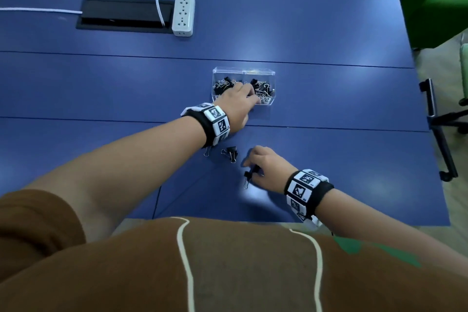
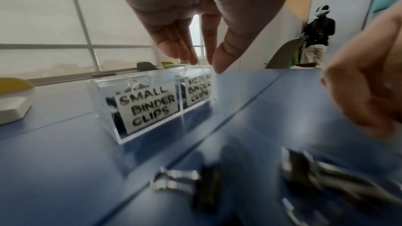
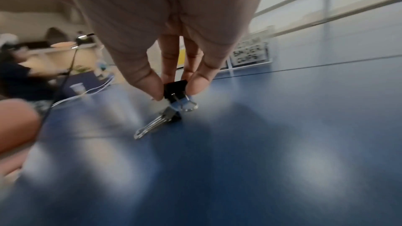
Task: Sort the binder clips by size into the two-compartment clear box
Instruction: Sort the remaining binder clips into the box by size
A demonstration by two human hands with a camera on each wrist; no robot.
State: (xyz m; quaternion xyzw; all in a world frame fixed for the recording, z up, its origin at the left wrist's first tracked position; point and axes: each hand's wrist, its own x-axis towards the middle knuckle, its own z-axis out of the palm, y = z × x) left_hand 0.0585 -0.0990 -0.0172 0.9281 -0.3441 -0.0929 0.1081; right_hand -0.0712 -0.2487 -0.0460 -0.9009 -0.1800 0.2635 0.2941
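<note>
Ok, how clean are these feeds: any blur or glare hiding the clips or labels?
Head view: sharp, with pale ceiling-light glare patches on the blue table. Left wrist view: the small-clips label reads clearly, the medium label is softer, and the loose clips in the foreground are smeared. Right wrist view: the pinched clip is fairly sharp; the table foreground is blurred, with bright reflections.

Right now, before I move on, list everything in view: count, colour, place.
clear box: one, two compartments labelled small and medium, clips in both, mid-table.
loose binder clips: at least three, black, on the table near the person; one partly under the left wrist.
pinched binder clip: one, black, in the right grip.
power strip: one, white, far left.
table: one, blue.
left hand: at the box, fingers straight, holding nothing.
right hand: pinching a clip.
</note>
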